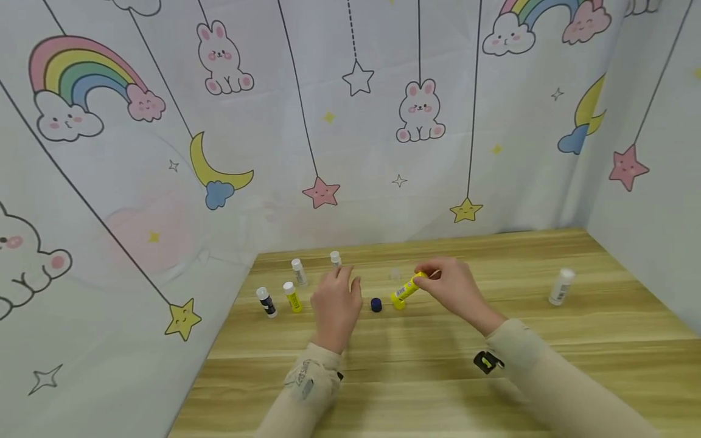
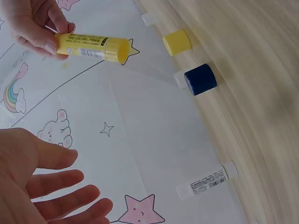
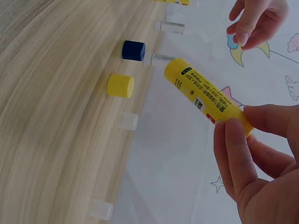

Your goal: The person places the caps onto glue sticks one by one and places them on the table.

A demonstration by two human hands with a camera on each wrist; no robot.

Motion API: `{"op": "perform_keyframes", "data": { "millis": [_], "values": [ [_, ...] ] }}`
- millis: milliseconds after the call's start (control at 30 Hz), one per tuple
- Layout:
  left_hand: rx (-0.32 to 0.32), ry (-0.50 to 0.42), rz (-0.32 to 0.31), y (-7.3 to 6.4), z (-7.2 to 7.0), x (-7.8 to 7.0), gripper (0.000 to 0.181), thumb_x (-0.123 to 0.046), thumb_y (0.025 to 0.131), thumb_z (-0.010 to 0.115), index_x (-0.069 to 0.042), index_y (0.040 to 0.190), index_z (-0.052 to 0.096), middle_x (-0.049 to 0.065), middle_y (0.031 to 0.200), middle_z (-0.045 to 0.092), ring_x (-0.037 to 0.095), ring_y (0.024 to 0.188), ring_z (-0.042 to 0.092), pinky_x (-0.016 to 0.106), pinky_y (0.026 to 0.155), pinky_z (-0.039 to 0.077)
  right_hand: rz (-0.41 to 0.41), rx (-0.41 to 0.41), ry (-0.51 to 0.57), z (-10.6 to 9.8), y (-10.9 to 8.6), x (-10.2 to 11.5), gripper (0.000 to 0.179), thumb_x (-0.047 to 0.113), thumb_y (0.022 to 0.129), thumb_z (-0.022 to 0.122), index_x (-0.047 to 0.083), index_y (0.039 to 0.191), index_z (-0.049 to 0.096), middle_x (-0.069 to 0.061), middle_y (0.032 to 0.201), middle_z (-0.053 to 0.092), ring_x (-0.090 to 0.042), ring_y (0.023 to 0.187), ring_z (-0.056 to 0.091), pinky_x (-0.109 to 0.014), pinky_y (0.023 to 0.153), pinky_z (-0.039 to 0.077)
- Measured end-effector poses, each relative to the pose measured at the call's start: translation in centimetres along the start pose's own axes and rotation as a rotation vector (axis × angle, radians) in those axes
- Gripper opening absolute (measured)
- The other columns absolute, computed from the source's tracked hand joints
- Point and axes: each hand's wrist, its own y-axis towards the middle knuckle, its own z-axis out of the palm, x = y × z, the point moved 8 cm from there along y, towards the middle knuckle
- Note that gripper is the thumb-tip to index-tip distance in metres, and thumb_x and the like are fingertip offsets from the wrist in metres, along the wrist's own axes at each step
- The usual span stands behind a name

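One glossy yellow cylindrical tube with black print (image 1: 409,288) slants from the right hand (image 1: 451,286), whose thumb and fingertips pinch its upper end. Its lower end points toward a short yellow round cap (image 1: 399,304) on the table, just apart from it. Between the two hands, left of that cap, sits a navy-blue round cap (image 1: 376,305); a small translucent cap (image 3: 128,121) stands beyond, near the right hand. The left hand (image 1: 335,304) holds nothing, its fingers loosely extended and parted. To its left stand a yellow tube with a white cap (image 1: 292,297), a dark tube with a white cap (image 1: 266,302) and a slim white tube (image 1: 299,272); another white tube (image 1: 336,258) shows just beyond its fingers. Well right of the right hand, a plain white cylindrical tube (image 1: 561,287) stands upright on the wood-grain table (image 1: 427,365).
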Motion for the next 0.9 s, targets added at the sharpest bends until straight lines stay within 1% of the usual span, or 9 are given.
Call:
{"op": "perform_keyframes", "data": {
  "millis": [167,267,433,633,733,800,900],
  "values": [
    [-0.002,-0.029,-0.027,0.4,-0.2,0.6,0.021,-0.015,0.088,0.078,-0.007,0.107,0.075,0.008,0.102,0.070,0.027,0.082,0.068,0.040,0.055,0.056,0.000,0.019,-0.027,-0.4,-0.3,-0.6,0.016,0.018,0.088,0.080,0.011,0.102,0.078,-0.002,0.097,0.073,-0.018,0.078,0.068,-0.032,0.064,0.056],
    [-0.005,-0.032,-0.051,0.5,-0.3,1.0,0.021,-0.013,0.087,0.079,-0.007,0.107,0.075,0.008,0.103,0.070,0.027,0.085,0.068,0.041,0.058,0.057,-0.011,0.028,-0.040,-0.4,-0.4,-0.9,0.015,0.017,0.087,0.080,0.011,0.101,0.078,-0.002,0.096,0.072,-0.016,0.076,0.068,-0.031,0.063,0.056],
    [-0.020,-0.032,-0.096,0.6,-0.3,2.6,0.021,-0.008,0.084,0.081,-0.006,0.105,0.075,0.009,0.101,0.070,0.029,0.085,0.067,0.044,0.064,0.057,-0.034,0.024,-0.067,-0.7,-0.7,-1.6,0.014,0.015,0.087,0.080,0.009,0.099,0.078,-0.001,0.094,0.070,-0.015,0.075,0.067,-0.030,0.063,0.056],
    [-0.085,-0.018,-0.118,0.7,-0.5,4.9,0.019,-0.002,0.082,0.081,-0.004,0.100,0.075,0.014,0.100,0.069,0.034,0.087,0.066,0.049,0.069,0.056,-0.012,0.037,-0.104,-1.3,-1.1,-2.6,0.014,0.014,0.087,0.080,0.008,0.100,0.078,-0.002,0.094,0.070,-0.015,0.076,0.067,-0.029,0.062,0.055],
    [-0.086,0.008,-0.167,0.8,-0.5,6.4,0.020,-0.003,0.081,0.080,-0.004,0.101,0.076,0.016,0.103,0.069,0.036,0.091,0.066,0.053,0.071,0.056,-0.006,0.039,-0.126,-1.7,-1.2,-3.0,0.016,0.014,0.087,0.079,0.008,0.101,0.078,-0.003,0.096,0.071,-0.016,0.078,0.068,-0.030,0.063,0.056],
    [-0.064,0.022,-0.216,0.8,-0.5,7.5,0.022,-0.004,0.083,0.079,-0.005,0.104,0.075,0.015,0.107,0.069,0.037,0.095,0.065,0.054,0.072,0.056,-0.007,0.038,-0.138,-2.0,-1.3,-3.2,0.017,0.014,0.087,0.079,0.007,0.102,0.078,-0.003,0.096,0.072,-0.017,0.078,0.068,-0.030,0.063,0.056],
    [-0.024,0.018,-0.284,0.7,-0.3,8.9,0.026,-0.005,0.085,0.078,-0.006,0.111,0.074,0.016,0.113,0.067,0.037,0.099,0.063,0.055,0.077,0.055,-0.007,0.034,-0.164,-2.7,-1.4,-3.6,0.018,0.014,0.087,0.079,0.007,0.102,0.078,-0.003,0.095,0.073,-0.017,0.078,0.068,-0.031,0.063,0.056]
  ]
}}
